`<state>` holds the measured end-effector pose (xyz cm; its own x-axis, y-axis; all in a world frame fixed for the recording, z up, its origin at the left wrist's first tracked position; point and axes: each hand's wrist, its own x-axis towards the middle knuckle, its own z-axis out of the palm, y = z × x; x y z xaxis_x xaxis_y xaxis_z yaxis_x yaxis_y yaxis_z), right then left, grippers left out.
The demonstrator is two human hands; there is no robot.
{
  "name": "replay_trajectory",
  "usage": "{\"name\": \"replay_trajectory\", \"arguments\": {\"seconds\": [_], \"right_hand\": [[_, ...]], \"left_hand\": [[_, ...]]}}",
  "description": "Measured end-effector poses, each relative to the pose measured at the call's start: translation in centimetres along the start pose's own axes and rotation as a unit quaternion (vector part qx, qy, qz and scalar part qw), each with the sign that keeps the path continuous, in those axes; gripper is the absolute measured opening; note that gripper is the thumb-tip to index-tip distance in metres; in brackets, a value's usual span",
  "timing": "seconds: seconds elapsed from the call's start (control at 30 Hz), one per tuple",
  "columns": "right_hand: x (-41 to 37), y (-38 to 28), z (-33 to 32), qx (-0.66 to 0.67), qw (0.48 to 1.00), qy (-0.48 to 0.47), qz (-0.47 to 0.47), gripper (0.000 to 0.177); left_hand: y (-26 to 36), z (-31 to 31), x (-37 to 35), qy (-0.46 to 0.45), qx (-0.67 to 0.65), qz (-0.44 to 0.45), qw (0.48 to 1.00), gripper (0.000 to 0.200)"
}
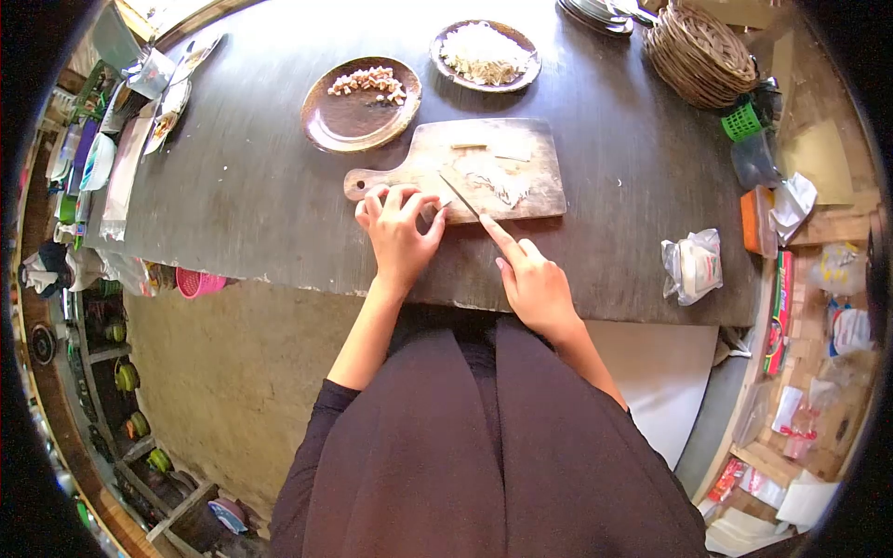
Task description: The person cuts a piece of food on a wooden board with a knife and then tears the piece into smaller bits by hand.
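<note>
A wooden cutting board (400,173) with a handle lies near the table's front edge. My right hand (539,284) grips a knife (459,195), its index finger stretched along the blade's back and the tip pointing up-left over the board. At the board's lower left edge, my left hand (402,228) has curled fingers around a small pale food piece (446,198), mostly covered by them. Thin pale shreds (502,181) and a pale stick (469,146) lie on the board. Behind it are a brown plate (349,130) with small diced pieces and a second plate (528,78) heaped with white shreds.
Stacked woven plates (699,56) stand at the back right, with a green basket (741,122) beside them. A plastic-wrapped white package (694,265) sits at right. Dishes and containers line the left edge; a pink basket (199,283) is below it.
</note>
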<state>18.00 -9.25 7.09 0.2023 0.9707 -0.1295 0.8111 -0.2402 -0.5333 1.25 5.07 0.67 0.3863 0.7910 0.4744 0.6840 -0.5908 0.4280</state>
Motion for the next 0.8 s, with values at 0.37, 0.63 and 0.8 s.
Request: {"name": "replay_trajectory", "arguments": {"seconds": [0.37,0.63,0.8], "right_hand": [[-0.22,-0.1,0.07,-0.058,0.998,-0.035,-0.005,0.064],[-0.22,-0.39,0.22,-0.047,0.998,-0.027,-0.02,0.068],[-0.32,-0.18,0.7,-0.058,0.998,-0.023,-0.025,0.068]], "left_hand": [[0.37,0.97,-0.08,0.022,-0.019,-0.025,0.999,0.02],[-0.13,0.92,0.03,0.024,-0.046,-0.026,0.998,0.021],[-0.27,0.97,0.08,0.03,-0.053,-0.018,0.998,0.018]]}}
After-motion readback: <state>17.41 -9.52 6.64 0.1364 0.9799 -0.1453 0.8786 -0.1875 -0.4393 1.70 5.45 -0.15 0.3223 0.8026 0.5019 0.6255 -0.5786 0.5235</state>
